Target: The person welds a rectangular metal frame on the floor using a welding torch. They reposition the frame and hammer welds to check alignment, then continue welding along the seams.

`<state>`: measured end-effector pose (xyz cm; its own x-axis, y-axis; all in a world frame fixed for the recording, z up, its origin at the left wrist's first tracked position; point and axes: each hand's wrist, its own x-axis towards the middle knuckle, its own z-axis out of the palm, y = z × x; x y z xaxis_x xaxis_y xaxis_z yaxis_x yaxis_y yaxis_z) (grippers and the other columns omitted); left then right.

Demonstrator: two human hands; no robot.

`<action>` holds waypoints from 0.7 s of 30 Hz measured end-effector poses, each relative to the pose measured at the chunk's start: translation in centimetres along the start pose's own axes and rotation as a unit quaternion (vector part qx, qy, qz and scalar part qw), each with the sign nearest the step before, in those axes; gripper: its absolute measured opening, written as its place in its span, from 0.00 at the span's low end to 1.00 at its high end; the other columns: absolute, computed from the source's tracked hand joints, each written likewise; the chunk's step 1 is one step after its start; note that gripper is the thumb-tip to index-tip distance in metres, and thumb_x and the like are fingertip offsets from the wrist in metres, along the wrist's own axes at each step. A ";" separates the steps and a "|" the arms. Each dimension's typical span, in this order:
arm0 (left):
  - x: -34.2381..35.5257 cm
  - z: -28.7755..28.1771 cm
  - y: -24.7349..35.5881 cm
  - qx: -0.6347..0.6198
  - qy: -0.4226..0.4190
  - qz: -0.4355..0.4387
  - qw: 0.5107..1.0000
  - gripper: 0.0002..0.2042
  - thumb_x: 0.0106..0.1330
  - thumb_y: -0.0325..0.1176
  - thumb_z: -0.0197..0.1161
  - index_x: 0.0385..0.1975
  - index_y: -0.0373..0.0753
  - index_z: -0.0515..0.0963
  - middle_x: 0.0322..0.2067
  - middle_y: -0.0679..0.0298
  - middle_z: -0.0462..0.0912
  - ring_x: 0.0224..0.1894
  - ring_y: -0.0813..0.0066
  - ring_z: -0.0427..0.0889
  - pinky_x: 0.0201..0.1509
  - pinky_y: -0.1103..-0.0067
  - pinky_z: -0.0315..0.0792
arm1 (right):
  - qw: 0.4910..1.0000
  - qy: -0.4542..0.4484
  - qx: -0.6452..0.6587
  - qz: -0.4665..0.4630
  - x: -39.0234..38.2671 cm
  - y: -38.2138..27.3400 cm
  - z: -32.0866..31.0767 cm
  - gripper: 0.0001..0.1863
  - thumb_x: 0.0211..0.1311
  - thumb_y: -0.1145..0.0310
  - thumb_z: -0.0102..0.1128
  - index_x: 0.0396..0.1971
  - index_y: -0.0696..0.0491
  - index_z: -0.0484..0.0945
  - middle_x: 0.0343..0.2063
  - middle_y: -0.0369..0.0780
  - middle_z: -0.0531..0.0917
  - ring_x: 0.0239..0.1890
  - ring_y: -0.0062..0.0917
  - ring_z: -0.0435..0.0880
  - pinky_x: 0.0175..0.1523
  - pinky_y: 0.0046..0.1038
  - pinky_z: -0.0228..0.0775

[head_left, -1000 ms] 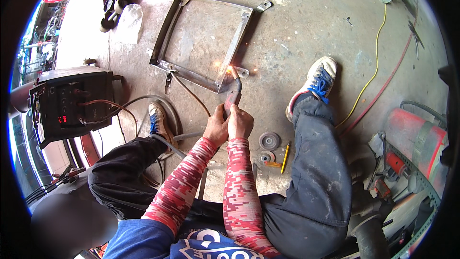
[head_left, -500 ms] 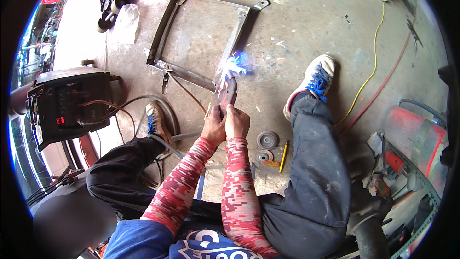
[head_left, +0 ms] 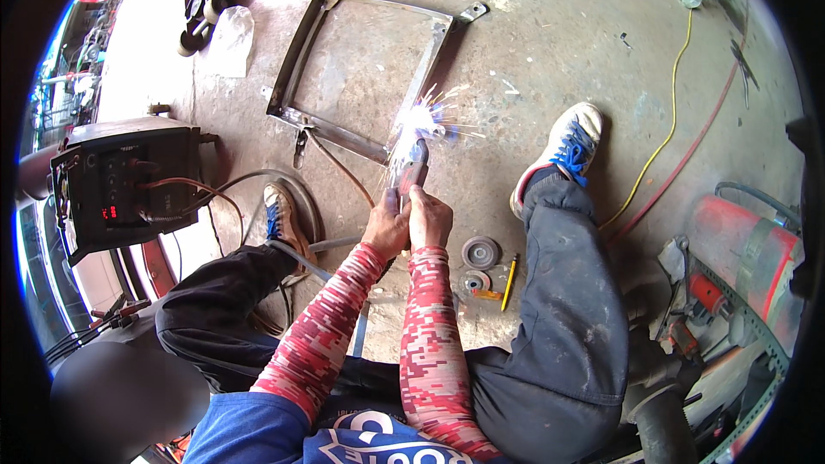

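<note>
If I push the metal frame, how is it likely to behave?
The metal frame is probably stiff, since its bars join at the corners. It seems unlikely to roll or tip, lying low and wide on the floor. The brown cable at its near side may drag along.

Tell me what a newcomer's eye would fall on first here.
First, the dazzling blue-white spark burst by the lower right corner of the rectangular grey metal frame. Just below it, a red-and-black welding torch, held in the bare left hand and bare right hand. Then, at far left, the black boxy machine with glowing red digits.
</note>
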<state>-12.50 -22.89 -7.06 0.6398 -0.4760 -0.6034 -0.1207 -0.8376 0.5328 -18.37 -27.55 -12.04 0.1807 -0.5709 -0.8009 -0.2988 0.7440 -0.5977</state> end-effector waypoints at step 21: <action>-0.3 0.0 0.9 0.025 -0.002 -0.008 1.000 0.25 0.68 0.49 0.56 0.51 0.30 0.70 0.42 0.37 0.79 0.48 0.42 0.80 0.49 0.63 0.72 | 1.000 -0.010 0.025 0.000 0.2 0.4 -0.3 0.24 0.59 0.52 0.58 0.27 0.61 0.85 0.24 0.50 0.85 0.32 0.36 0.86 0.41 0.37 0.73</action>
<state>-12.79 -23.49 -6.43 0.6385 -0.4633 -0.6145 -0.1481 -0.8575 0.4927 -18.69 -27.50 -12.43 0.1985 -0.5639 -0.8016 -0.2522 0.7610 -0.5978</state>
